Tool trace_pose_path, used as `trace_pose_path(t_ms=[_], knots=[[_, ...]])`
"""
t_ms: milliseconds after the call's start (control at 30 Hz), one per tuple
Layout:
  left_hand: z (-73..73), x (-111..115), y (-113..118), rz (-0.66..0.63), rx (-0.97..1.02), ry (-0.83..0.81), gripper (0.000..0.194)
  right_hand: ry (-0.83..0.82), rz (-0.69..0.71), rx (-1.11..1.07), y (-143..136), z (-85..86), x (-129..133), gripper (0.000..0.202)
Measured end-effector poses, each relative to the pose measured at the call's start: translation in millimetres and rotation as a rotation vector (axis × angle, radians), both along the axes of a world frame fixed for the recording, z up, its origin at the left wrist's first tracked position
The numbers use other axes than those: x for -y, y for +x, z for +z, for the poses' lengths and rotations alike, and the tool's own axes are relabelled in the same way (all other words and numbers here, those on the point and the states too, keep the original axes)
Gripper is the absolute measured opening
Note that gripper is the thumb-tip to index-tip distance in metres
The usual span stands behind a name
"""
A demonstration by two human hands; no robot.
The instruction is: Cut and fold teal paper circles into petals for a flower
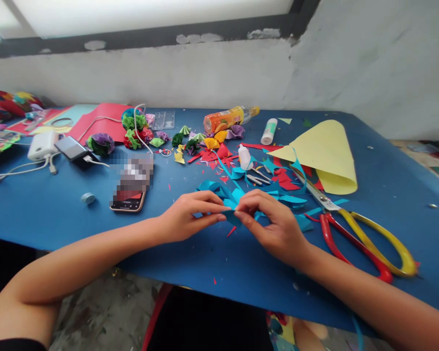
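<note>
Between my two hands is a piece of blue paper (231, 218), held just above the table's front part. My left hand (190, 214) pinches its left side between thumb and fingers. The fingertips of my right hand (269, 219) press on its right side, close to the left fingertips. More cut blue paper (285, 199) lies behind and beside my hands, partly hidden by them. Large scissors (327, 202) with one red and one yellow handle rest spread to the right of my right hand.
Yellow paper (325, 151) curls behind the scissors. A small white bottle (244, 157), a glue stick (269, 131) and an orange-labelled drink bottle (225, 119) lie farther back among red scraps (219, 155). Leftward are a phone (129, 197), a power bank (43, 145) with cables, and paper flowers (101, 144).
</note>
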State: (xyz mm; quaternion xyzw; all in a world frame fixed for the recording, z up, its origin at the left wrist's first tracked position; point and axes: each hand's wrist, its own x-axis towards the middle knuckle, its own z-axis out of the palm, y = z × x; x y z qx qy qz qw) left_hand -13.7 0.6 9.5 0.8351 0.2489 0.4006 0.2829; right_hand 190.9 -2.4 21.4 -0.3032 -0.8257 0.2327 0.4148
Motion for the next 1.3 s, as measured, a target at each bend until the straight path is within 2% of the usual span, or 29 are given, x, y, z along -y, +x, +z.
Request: trace_pose_path(t_ms=[333,500,900,1300], knots=[[-3.6,-1.5,-0.7,0.012,0.046,0.133,0.017,-0.004,0.033,0.007,0.0,-3.7,0.5,0.011],[-2.9,-1.0,0.2,0.048,0.058,0.140,0.015,-0.021,0.033,0.028,0.1,-3.7,2.4,0.009],[-4.7,-0.4,0.4,0.020,0.074,0.142,0.012,-0.020,0.047,0.029,-0.2,-3.8,2.3,0.008],[-4.3,3.2,0.9,0.049,0.082,0.126,0.012,-0.029,0.099,0.034,-2.1,-3.6,6.9,0.007]])
